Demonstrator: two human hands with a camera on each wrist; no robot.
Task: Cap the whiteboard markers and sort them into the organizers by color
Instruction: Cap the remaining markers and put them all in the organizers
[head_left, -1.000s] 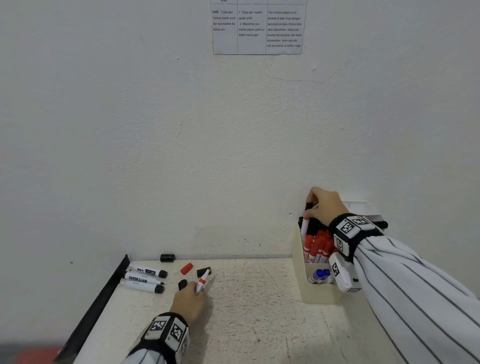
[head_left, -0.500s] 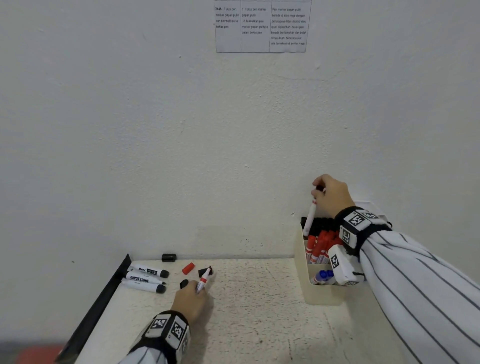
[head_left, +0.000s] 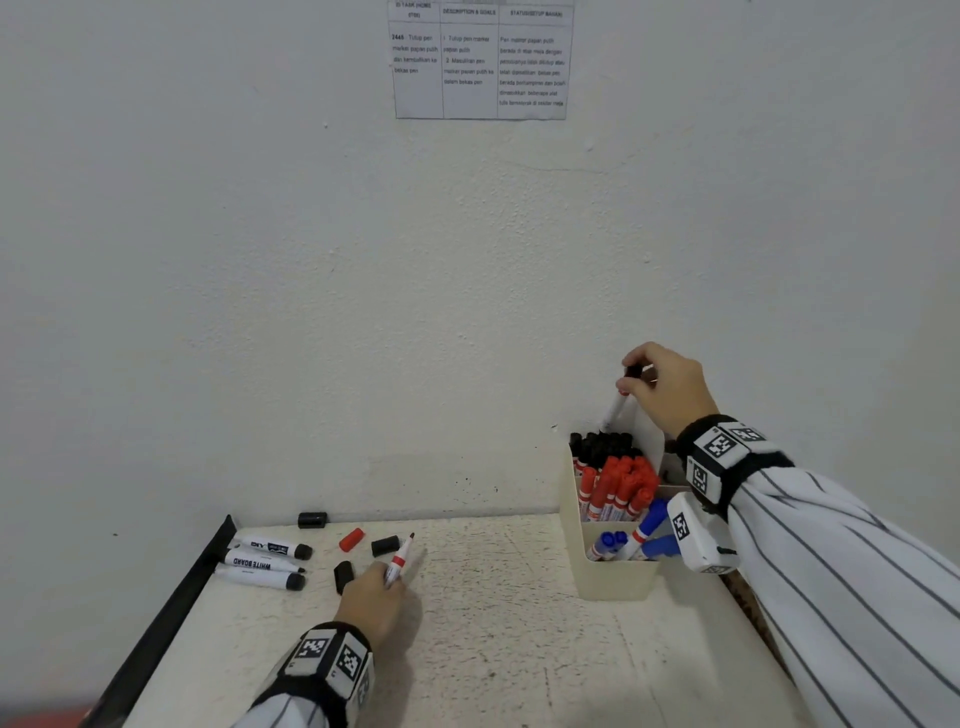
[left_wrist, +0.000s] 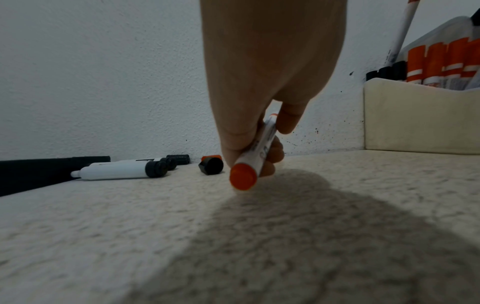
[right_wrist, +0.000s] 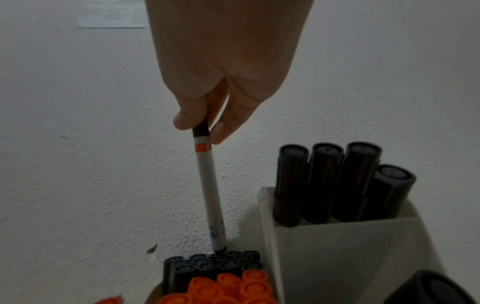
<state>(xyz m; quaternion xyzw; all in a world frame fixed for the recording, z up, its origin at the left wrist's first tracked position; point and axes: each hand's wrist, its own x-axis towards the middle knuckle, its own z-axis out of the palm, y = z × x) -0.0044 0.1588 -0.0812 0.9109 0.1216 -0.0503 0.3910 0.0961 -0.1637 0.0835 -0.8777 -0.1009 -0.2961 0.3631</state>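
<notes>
My right hand (head_left: 667, 387) pinches the capped top of a black marker (right_wrist: 209, 191), its lower end touching the packed black markers (head_left: 602, 444) at the back of the cream organizer (head_left: 613, 579) at 2 o'clock; red markers (head_left: 618, 488) and blue markers (head_left: 631, 540) fill the compartments in front. My left hand (head_left: 371, 603) grips an uncapped red marker (head_left: 399, 561) low over the desk (head_left: 493, 639). At 10 o'clock lie three black markers (head_left: 265, 564), a red cap (head_left: 351, 539) and loose black caps (head_left: 385, 545), crowding that corner.
</notes>
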